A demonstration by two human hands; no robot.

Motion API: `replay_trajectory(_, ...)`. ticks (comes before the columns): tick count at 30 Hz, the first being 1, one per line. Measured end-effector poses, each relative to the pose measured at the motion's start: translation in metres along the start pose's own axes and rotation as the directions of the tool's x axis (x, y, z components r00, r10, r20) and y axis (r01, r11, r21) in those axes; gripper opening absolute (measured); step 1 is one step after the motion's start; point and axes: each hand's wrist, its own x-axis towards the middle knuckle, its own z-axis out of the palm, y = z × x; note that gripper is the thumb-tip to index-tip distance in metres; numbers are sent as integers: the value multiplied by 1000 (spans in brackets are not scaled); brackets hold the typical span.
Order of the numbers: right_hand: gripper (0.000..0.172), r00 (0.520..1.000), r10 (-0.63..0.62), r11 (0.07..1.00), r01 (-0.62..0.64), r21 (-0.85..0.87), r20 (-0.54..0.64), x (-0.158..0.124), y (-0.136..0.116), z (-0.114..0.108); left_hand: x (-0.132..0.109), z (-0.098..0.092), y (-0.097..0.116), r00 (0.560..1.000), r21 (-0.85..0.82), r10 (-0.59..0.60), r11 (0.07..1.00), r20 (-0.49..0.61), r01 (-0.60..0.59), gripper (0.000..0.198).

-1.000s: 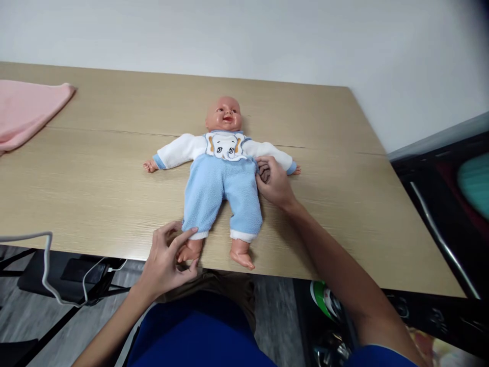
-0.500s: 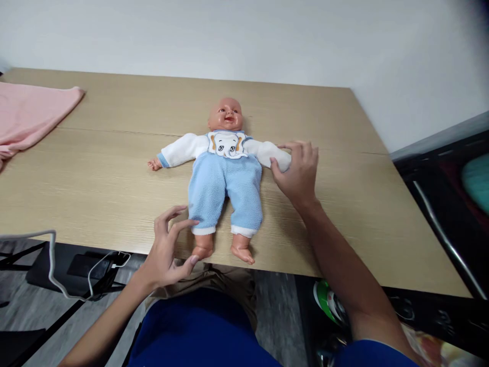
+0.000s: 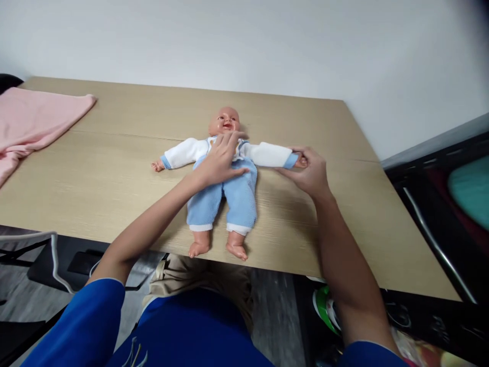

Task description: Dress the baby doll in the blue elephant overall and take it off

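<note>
A baby doll (image 3: 240, 206) in a white-sleeved top and fleecy light-blue trousers lies on its back on the wooden table (image 3: 126, 188), head toward the wall. Its arms stretch out to both sides and its bare feet point toward me. My left hand (image 3: 222, 159) is over the doll's chest, thumb spread from the fingers, hiding most of the animal-face patch. Whether it presses on the cloth is hard to see. At the doll's arm on the right, my right hand (image 3: 311, 173) has its fingers and thumb around the small hand and blue cuff.
A pink cloth (image 3: 38, 117) lies at the table's left end. A white wall (image 3: 214, 46) rises behind the table. To the right stands a black frame with a teal item (image 3: 471, 181). A white cable (image 3: 55, 260) hangs at the lower left.
My left hand has moved from beside the doll's leg up over its chest. My right hand has slid outward along the sleeve to the doll's hand, and the cuff now shows.
</note>
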Motion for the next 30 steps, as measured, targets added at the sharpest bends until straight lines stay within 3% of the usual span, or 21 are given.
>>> replay_trajectory(3,66,993,1,986,19,163,-119,2,-28,18,29,15,-10,995,9,56,998,89,-57,88)
replay_trajectory(6,75,993,30,919,19,395,-118,-1,-53,39,46,30,-15,992,14,56,998,112,-58,73)
replay_trajectory(9,81,997,63,902,-38,430,-45,-7,-60,50,51,37,-23,999,-127,24,992,41,-18,51)
replay_trajectory(12,76,991,132,912,-135,388,35,-14,-50,54,48,36,-32,993,-366,-67,930,-92,28,52)
replay_trajectory(14,71,975,169,895,-214,390,147,-19,-41,61,44,33,-37,973,-504,-168,861,-160,66,60)
replay_trajectory(17,67,924,126,872,-276,405,360,-27,-38,81,38,27,-41,932,-641,-305,759,-193,116,67)
replay_trajectory(19,64,905,97,832,-302,465,414,-30,-45,96,33,22,-43,912,-705,-362,698,-195,127,65)
replay_trajectory(24,60,913,203,702,-388,598,354,-25,-72,128,21,5,-50,829,-812,-493,578,-264,85,69)
replay_trajectory(30,60,912,231,642,-405,652,339,-7,-100,155,8,0,-70,744,-821,-578,567,-336,70,73)
